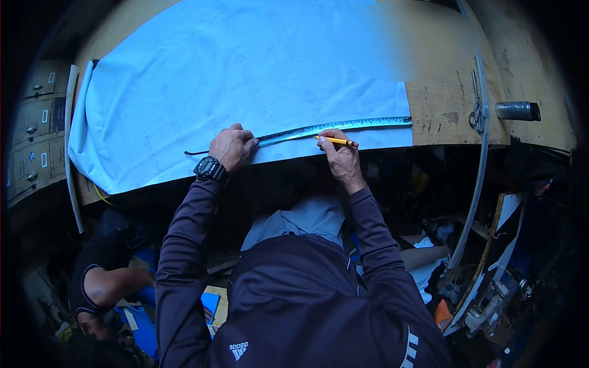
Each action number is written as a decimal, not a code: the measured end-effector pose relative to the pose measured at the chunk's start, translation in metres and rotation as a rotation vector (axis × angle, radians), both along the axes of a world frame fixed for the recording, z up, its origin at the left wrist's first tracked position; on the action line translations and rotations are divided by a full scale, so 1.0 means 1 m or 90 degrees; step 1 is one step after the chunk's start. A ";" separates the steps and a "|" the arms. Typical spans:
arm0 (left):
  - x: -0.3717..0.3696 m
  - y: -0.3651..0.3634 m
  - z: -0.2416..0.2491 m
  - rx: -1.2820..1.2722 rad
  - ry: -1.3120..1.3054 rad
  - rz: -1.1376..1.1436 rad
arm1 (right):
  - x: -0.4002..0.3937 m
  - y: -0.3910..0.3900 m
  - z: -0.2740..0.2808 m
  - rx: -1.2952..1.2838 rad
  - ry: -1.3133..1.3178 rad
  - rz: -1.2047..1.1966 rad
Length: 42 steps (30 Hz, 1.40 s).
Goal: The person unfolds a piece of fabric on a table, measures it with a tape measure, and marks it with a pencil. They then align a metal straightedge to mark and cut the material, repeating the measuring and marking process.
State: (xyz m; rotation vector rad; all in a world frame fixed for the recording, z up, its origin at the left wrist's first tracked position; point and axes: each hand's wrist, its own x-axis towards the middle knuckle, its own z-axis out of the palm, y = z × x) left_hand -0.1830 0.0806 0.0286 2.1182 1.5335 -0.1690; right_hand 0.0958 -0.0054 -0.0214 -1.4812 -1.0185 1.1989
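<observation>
A large pale sheet [184, 80] with faint printed marks is spread over the wooden table. Along its front edge lies a tape measure strip [362, 123], reaching to the sheet's right edge. My left hand [230, 147], with a black watch on the wrist, is closed on the tape near its left part; a dark thin end sticks out beyond it. My right hand [341, 161] pinches a yellow pencil [336, 141] just below the tape, its tip at the sheet near the tape's lower edge.
Scissors [475, 116] and a long metal strip [483, 92] lie at the right of the table [442, 110], beside a dark cylinder [517, 111]. Drawers [38, 144] stand at far left. Another person [110, 285] is at lower left.
</observation>
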 end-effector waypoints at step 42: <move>-0.002 0.001 0.001 0.005 -0.018 0.007 | -0.016 0.005 -0.013 0.013 -0.078 0.040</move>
